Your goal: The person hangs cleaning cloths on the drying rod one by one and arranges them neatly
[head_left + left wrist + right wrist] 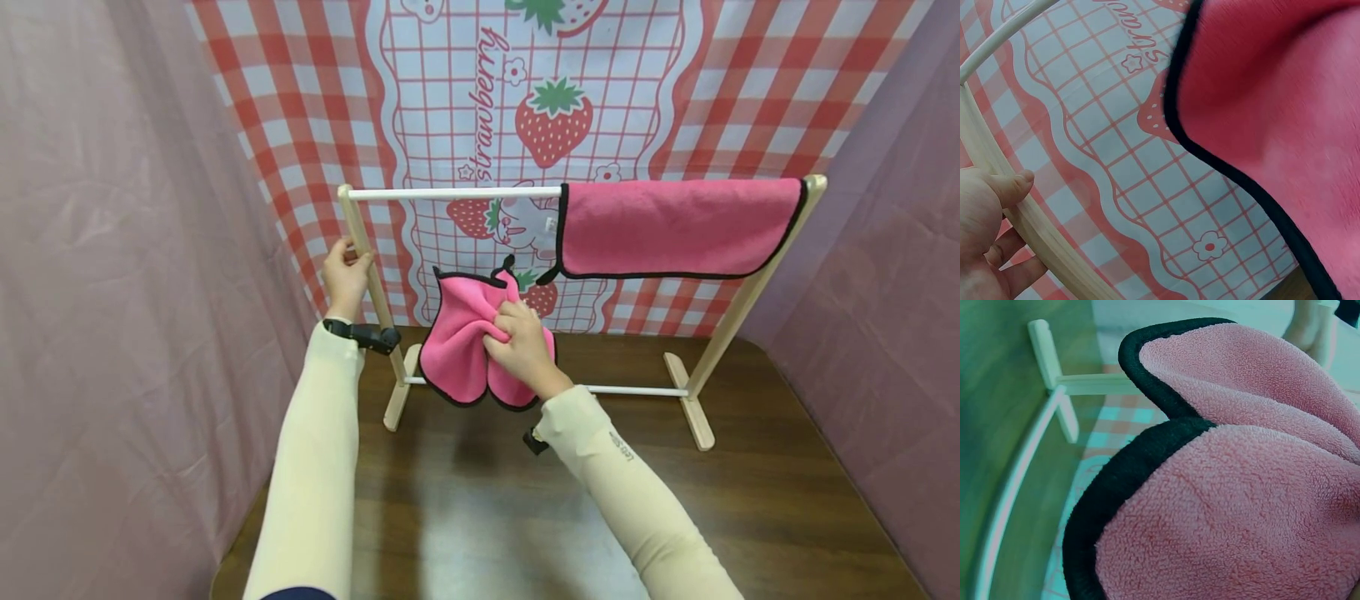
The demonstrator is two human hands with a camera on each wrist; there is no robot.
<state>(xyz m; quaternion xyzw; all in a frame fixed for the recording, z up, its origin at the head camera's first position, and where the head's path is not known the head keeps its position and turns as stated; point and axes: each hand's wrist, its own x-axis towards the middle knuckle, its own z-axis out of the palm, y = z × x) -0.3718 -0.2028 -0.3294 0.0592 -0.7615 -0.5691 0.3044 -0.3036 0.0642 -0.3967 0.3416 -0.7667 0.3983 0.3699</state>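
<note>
My right hand (pixel 522 346) grips a pink towel (pixel 457 333) with black edging, bunched at its middle. The towel hangs in front of the drying rack, below the white top rail (pixel 457 193). Folds of this pink towel (pixel 1241 500) fill much of the right wrist view. On the left, my left hand (pixel 347 279) holds the rack's wooden post (pixel 381 300), thumb on one side and fingers on the other, as the left wrist view shows at the hand (pixel 985 219). Over the rail's right half lies a second pink towel (pixel 675 229), spread flat.
The rack's wooden feet (pixel 690 408) stand on a brown wooden table (pixel 780 492), joined by a low white bar (pixel 637 390). Behind it hangs a red checked strawberry cloth (pixel 315 108). Pinkish curtains (pixel 112 292) flank both sides.
</note>
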